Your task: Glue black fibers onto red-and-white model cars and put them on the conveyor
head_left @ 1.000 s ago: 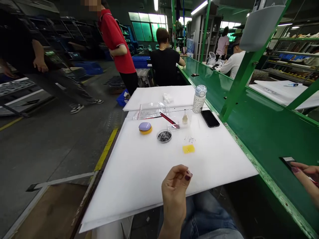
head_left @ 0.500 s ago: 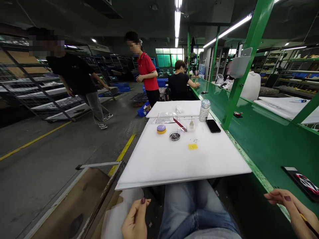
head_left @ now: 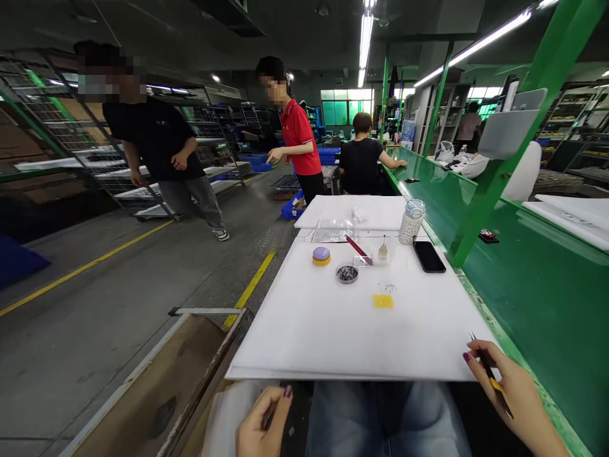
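A single head-worn camera provides the view. It faces forward and down from above the wearer's lap (head_left: 380, 419), looking along the length of the white bench (head_left: 314, 343). Coverage is wide. At close range, the left hand (head_left: 261, 422) and right hand (head_left: 511, 387) occupy the lower part; at far range, windows (head_left: 341, 113) appear near the top. Floor (head_left: 143, 285) fills much of the left side.

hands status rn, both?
Left hand: closed, thumb and finger pinched; can't tell if anything is between them.
Right hand: closed on dark tweezers.
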{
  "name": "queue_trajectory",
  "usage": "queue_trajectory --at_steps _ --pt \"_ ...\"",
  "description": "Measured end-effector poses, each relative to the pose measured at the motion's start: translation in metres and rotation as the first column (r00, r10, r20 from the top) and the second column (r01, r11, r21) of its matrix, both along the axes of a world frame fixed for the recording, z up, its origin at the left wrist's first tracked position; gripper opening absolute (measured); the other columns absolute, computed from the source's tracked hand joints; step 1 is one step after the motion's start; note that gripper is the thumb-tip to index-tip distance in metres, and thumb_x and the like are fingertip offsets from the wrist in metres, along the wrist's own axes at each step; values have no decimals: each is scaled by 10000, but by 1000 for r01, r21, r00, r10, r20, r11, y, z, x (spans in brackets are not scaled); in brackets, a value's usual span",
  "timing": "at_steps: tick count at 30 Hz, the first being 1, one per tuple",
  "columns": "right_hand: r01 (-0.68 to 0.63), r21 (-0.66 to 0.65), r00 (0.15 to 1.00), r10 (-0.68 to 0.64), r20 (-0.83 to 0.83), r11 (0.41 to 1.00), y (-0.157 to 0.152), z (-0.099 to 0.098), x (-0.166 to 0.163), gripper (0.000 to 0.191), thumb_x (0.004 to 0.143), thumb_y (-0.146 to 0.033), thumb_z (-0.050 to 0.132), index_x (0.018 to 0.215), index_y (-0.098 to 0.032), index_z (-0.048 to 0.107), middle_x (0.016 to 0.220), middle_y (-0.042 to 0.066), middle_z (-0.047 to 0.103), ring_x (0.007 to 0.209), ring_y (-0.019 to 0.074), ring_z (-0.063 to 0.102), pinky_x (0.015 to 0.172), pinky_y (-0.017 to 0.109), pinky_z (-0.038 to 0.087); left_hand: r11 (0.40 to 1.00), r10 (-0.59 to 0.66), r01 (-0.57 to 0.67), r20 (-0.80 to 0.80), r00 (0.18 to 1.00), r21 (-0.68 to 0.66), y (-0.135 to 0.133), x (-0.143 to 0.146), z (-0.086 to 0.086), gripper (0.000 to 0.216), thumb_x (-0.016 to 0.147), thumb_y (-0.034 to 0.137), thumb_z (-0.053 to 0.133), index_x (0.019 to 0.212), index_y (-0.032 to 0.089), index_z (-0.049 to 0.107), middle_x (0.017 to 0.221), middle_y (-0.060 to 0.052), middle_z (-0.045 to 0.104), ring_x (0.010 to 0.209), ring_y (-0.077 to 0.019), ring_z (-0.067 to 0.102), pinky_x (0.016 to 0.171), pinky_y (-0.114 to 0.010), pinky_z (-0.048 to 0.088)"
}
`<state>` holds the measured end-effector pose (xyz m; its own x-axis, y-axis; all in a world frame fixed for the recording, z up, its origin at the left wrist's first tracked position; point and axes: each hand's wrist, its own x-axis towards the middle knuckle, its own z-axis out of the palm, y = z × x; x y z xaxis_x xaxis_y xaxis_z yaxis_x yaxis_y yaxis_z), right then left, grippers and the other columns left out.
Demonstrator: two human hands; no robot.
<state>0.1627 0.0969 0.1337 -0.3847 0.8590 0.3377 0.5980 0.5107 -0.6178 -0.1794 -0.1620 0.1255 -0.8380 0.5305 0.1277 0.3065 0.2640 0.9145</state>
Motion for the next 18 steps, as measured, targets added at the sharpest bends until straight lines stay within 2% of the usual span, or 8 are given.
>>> queue_trajectory --at_steps 2,4,7,8,10,13,15,18 --pt "-27 -8 1000 27 -5 1000 17 1 -19 363 927 -576 574 1040 -242 660 900 51 770 754 177 745 606 216 554 997 -70 67 -101 992 -32 37 -17 16 510 794 723 626 750 217 680 736 -41 689 724 -239 665 689 -344 567" --pt "-46 -8 999 46 -22 999 28 0 -34 373 930 -582 565 1017 -235 670 892 59 773 746 181 745 603 219 550 988 -153 144 -189 970 -61 88 -34 31 479 834 669 597 945 217 708 954 -71 750 905 -261 702 845 -399 585" --pt "-21 -4 998 21 -56 1000 33 -5 -48 404 926 -604 563 986 -223 681 770 32 735 626 158 688 591 220 530 959 -271 233 -292 917 -160 172 -56 42 595 846 554 697 1305 189 601 1326 -123 665 1249 -295 616 1058 -482 515" --pt "9 -6 998 -9 -66 1000 32 -7 -50 410 927 -609 562 987 -221 681 745 21 715 597 148 661 584 219 519 945 -308 252 -314 898 -208 197 -62 42 646 846 528 738 1362 178 566 1420 -141 603 1329 -319 560 1105 -535 473" --pt "74 -19 993 -76 -86 997 28 -11 -50 412 933 -608 557 1004 -221 679 741 8 689 582 137 624 578 216 499 911 -374 276 -334 865 -306 235 -70 37 582 913 487 711 1386 183 556 1471 -142 550 1350 -331 538 1113 -585 456" --pt "104 -67 989 -111 -99 992 23 -16 -45 395 935 -594 564 1011 -224 681 766 4 679 608 134 615 587 212 488 864 -434 273 -350 830 -423 255 -78 28 493 953 444 684 1357 182 578 1394 -127 594 1274 -310 589 1073 -574 494" --pt "91 -108 990 -102 -102 990 23 -16 -40 383 927 -586 583 1005 -227 691 771 7 681 633 138 626 611 215 497 846 -457 266 -373 807 -463 250 -80 27 486 950 436 689 1349 181 579 1373 -125 600 1251 -305 599 1055 -566 509" --pt "50 -210 983 -85 -162 976 29 -9 -41 383 923 -586 603 992 -225 711 818 38 712 724 175 677 685 253 532 829 -509 298 -420 751 -473 239 -76 38 556 926 445 710 1386 181 542 1396 -137 578 1274 -317 579 1058 -561 507"
